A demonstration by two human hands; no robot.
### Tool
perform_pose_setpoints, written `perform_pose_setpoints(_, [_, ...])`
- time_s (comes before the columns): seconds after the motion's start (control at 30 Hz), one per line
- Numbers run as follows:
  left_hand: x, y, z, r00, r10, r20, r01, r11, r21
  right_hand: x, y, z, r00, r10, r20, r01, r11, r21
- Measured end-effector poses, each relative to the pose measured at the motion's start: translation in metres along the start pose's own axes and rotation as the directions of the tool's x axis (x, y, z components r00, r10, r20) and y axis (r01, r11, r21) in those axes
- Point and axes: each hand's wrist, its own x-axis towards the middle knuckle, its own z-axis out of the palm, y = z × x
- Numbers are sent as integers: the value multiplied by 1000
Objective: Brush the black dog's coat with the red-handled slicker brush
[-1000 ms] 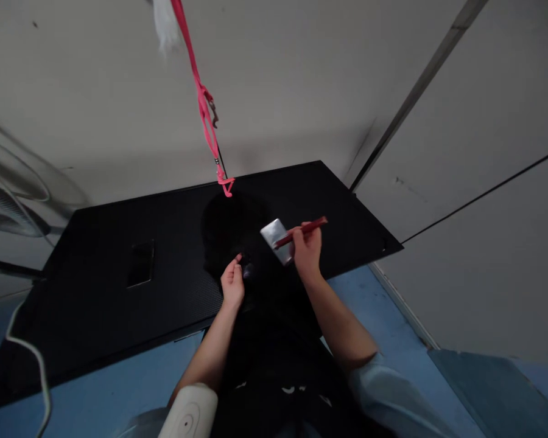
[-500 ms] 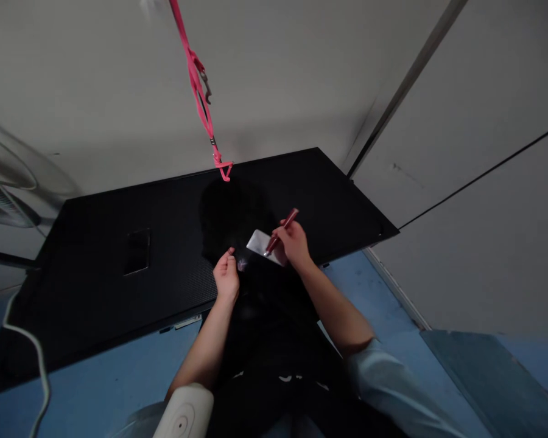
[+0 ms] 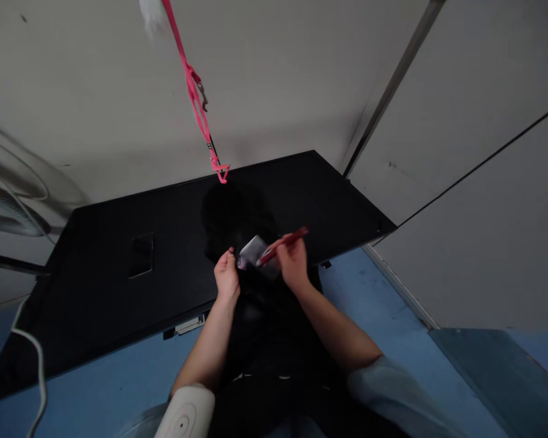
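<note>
Our right hand [image 3: 294, 263] had its fingers clamped on the red-handled tool [image 3: 270, 251], over the black table [image 3: 178, 249]. Our left hand's [image 3: 227, 275] fingers were together nearby; on what, we could not tell.

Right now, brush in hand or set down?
In hand: the right hand grips the brush by its red handle. Whether its pale head touches the black fur, I cannot tell.
</note>
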Motion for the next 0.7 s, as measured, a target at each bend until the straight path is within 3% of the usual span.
perform_pose_setpoints(0.07, [0, 1, 1, 999, -22, -40, 22, 1000, -13, -1, 3, -4, 993, 90, 76, -91, 996, 9])
perform_pose_setpoints(0.13, [-1, 2, 1, 998, -26, -60, 23, 999, -41, 2, 4, -10, 996, 33, -88, -32, 999, 15])
perform_pose_setpoints(0.2, [-2, 2, 2, 998, -32, -51, 29, 998, -60, 3, 3, -15, 957, -99, -274, 102, 995, -2])
perform_pose_setpoints(0.27, [-3, 3, 3, 998, -44, -47, 41, 998, -53, 1, 3, -16, 975, -111, -192, 112, 994, -9])
perform_pose_setpoints(0.37, [-5, 3, 7, 997, -43, -71, 40, 998, -39, -4, 6, -13, 997, 34, 72, -33, 999, -19])
perform_pose_setpoints(0.4, [-5, 4, 8, 997, -40, -71, 37, 999, -40, -4, 7, -12, 996, 48, 70, -47, 999, -21])
perform_pose_setpoints(0.53, [-7, 5, 12, 997, -55, -49, 51, 996, -76, -4, 8, -12, 975, -84, -206, 87, 996, 6])
perform_pose_setpoints(0.57, [-7, 5, 13, 996, -65, -61, 59, 995, -86, -6, 8, -11, 976, -87, -198, 91, 996, 12])
perform_pose_setpoints(0.7, [-8, 3, 13, 990, -89, -113, 79, 992, -94, -7, 8, -9, 998, 52, 18, -52, 999, -8])
